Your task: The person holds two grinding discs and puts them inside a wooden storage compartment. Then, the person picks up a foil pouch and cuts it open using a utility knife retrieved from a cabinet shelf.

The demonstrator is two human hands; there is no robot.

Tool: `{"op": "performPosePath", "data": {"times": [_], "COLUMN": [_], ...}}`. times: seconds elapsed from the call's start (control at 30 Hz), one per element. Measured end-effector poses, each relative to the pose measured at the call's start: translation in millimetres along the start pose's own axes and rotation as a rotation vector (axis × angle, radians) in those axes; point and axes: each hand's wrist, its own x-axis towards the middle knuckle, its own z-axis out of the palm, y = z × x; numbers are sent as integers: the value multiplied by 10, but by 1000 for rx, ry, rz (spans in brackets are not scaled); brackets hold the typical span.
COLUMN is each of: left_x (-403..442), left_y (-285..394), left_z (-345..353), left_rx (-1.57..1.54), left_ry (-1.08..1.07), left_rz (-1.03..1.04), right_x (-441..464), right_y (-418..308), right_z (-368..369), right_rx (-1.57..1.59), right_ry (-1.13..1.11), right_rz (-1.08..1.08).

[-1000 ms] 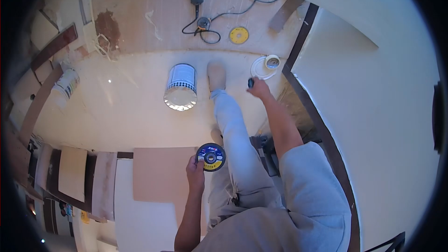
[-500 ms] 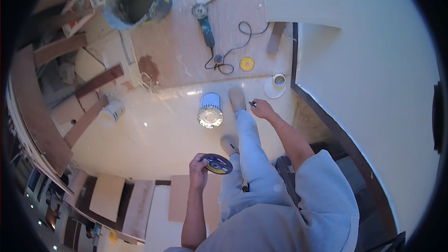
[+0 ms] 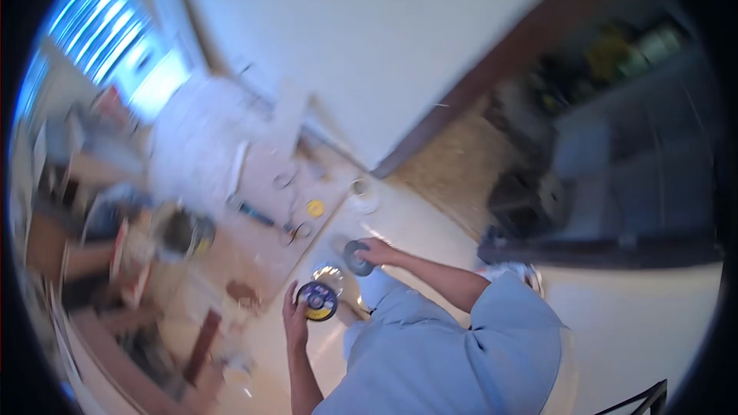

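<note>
My left hand [image 3: 294, 315] grips the edge of a round disc [image 3: 317, 300] with a dark blue and yellow label. Closed around a dark grey round object [image 3: 358, 258], perhaps another disc, my right hand [image 3: 375, 251] is to the right and a little higher. Behind the discs is the shiny top of a metal can [image 3: 328, 277], partly covered. Farther off on the board, a teal angle grinder [image 3: 256, 214] lies with its cord, near a small yellow disc [image 3: 315, 208]. The view is blurred by motion.
A roll of tape [image 3: 360, 187] rests near the wall corner. A bucket [image 3: 183, 232] stands at the left among wooden pieces [image 3: 203, 344]. Dark shelving or a cabinet [image 3: 630, 177] fills the right side. A white wall panel [image 3: 346, 38] is ahead.
The view has swung to the right, bringing the dark cabinet into sight. My hands have come closer together. The grey round object in my right hand now shows its flat face.
</note>
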Motion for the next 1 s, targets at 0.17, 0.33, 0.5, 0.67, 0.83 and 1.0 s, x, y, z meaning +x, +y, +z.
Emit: {"op": "performPosePath", "data": {"times": [0.17,0.33,0.5,0.67,0.83,1.0], "left_x": [-11,-145,121,869,767,606], "left_y": [-184,-198,-154,-609,258,520], "left_z": [-41,1157,2735,4220,6262,7015], "left_rx": [351,-5,92,318,218,336], "left_ry": [-489,-433,-508,-853,-711,-784], "left_rz": [-45,-309,-443,-29,-77,124], "right_x": [-1577,-2331,-2641,-3020,-3518,-3426], "right_y": [-230,-139,459,964,915,1207], "right_z": [48,-114,-1094,-2559,-3820,-4338], "right_rx": [-104,-230,-374,-626,-407,192], "right_ry": [306,455,680,607,936,1291], "right_rz": [-208,-516,-637,-532,-260,-111]}}
